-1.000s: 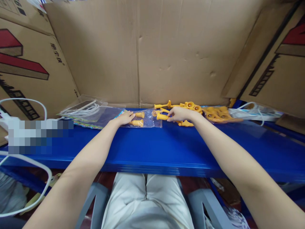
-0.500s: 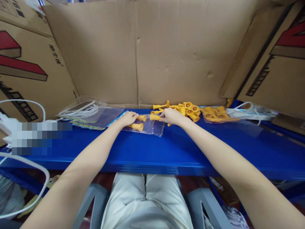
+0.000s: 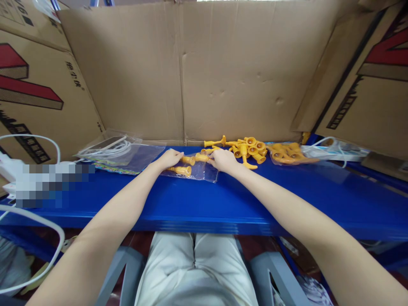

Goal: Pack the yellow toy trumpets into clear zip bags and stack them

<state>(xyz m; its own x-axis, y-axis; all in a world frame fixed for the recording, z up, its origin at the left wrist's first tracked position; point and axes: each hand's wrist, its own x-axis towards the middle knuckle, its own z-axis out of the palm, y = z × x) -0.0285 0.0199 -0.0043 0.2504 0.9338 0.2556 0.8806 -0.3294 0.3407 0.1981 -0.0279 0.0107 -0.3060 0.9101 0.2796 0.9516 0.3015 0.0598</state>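
A clear plastic bag [image 3: 205, 173] lies flat on the blue shelf, with two yellow plastic pieces with flared ends, an upper one [image 3: 188, 160] and a lower one [image 3: 181, 171], at its left part. My left hand [image 3: 170, 158] is closed at the bag's left part, gripping the bag; its fingertips are beside the upper piece. In my right hand [image 3: 221, 160], pinched between the fingers, is another yellow flared piece [image 3: 201, 157], its wide end pointing left, close to the upper piece. Behind and right of that hand rests a loose pile of similar yellow pieces [image 3: 251, 149].
A filled bag of yellow pieces [image 3: 287, 154] lies right of the pile. At left are flat clear bags [image 3: 145, 156] and a coiled white cable [image 3: 114, 148]. Cardboard [image 3: 239, 76] walls the back of the blue shelf [image 3: 204, 204]. White cords [image 3: 47, 216] hang at left.
My right hand has moved left with the yellow piece, bringing it near the upper piece. A curved-ended piece in the pile is now uncovered. My left hand stays at the bag.
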